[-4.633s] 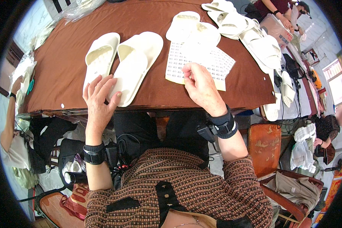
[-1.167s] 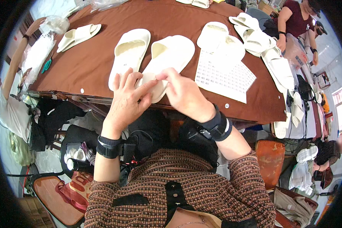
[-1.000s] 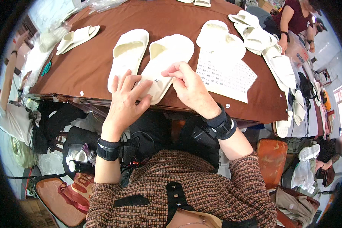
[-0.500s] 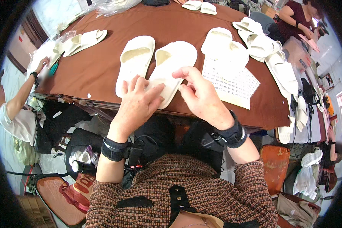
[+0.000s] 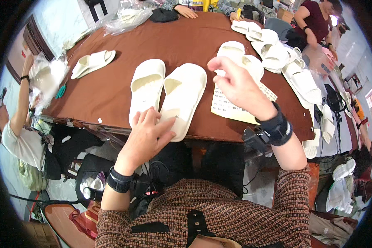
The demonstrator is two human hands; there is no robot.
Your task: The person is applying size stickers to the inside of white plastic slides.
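A pair of white slide slippers lies on the brown cloth in front of me, the left slipper and the right slipper, heels toward me. My left hand rests with fingers spread across the heel ends of both. A small dark-printed mark shows on the right slipper's heel, beside my fingertips. My right hand hovers over a sheet of printed labels, thumb and index finger apart, with nothing visible held. It partly covers the sheet and another white slipper pair behind it.
More white slippers line the table's right edge. Another pair lies at left, near a plastic bag handled by a co-worker and teal-handled scissors. Across the table, a person's hand rests beside a black item.
My right hand has moved from the right slipper over to the label sheet, uncovering the slipper's heel mark. My left hand stays on the slippers. The co-worker at left has raised an arm.
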